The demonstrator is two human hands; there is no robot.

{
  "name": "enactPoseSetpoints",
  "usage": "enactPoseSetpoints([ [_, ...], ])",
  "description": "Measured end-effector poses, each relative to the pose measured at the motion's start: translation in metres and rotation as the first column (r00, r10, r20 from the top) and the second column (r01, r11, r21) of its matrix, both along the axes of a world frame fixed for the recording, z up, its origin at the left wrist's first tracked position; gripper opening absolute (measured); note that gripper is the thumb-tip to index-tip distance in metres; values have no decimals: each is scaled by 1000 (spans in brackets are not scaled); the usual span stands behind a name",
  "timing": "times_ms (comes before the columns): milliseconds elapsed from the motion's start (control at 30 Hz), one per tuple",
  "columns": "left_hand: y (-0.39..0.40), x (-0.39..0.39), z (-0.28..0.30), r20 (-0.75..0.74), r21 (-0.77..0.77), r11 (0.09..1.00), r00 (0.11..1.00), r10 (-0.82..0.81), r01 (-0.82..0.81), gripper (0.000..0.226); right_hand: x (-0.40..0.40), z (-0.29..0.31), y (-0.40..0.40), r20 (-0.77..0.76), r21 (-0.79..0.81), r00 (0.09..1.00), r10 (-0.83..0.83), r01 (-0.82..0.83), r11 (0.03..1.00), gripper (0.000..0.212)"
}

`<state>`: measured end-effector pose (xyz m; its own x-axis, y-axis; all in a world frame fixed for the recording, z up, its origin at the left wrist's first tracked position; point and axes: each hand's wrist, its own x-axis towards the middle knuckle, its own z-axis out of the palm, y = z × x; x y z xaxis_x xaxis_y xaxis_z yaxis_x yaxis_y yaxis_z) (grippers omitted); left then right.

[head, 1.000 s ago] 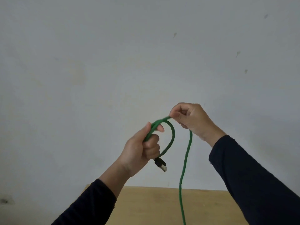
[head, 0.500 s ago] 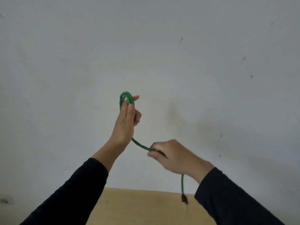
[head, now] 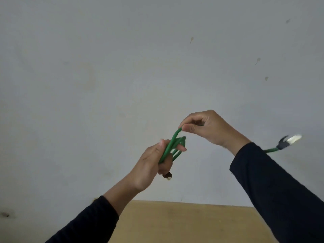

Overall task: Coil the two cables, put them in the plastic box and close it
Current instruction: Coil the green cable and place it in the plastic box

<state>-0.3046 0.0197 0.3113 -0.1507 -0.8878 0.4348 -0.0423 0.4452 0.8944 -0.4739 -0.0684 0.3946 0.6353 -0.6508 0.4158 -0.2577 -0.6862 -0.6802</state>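
Note:
I hold a green cable (head: 172, 146) up in front of a pale wall. My left hand (head: 152, 163) grips several loops of it, and one plug end (head: 168, 176) pokes out below the fist. My right hand (head: 206, 128) pinches the cable just above the loops, thumb against fingers. The cable's free end runs behind my right forearm, and its black and clear plug (head: 289, 141) swings in the air at the right. The second cable and the plastic box are out of view.
A light wooden table (head: 184, 223) shows at the bottom, between my dark sleeves. The grey wall behind has a few small marks.
My right hand rose from low at the centre to above the loops, laying on another turn. My left hand dropped and tilted. The loose plug swung from below out to the right.

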Motion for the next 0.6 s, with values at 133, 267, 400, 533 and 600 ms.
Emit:
enactPoseSetpoints([
  [133, 0, 0, 19, -314, 21, 998, 948, -43, 53, 62, 7, -40, -6, 153, 155, 975, -161, 137, 978, 29],
  [267, -2, 5, 40, -569, 0, 1000, 822, 10, -12, 64, 19, -77, 9, 32, 146, 977, -211, 204, 968, 35],
  [400, -11, 13, 45, -721, 54, 987, 678, 145, -153, 55, 32, -98, 33, -44, 111, 993, -106, 111, 988, 25],
  [533, -20, 23, 33, -685, 164, 932, 643, 343, -323, 48, 42, -98, 53, -197, -21, 978, -64, 61, 998, 27],
  [600, -23, 29, 25, -651, 207, 909, 643, 404, -361, 47, 43, -91, 63, -186, 7, 982, -23, 24, 1000, 35],
])
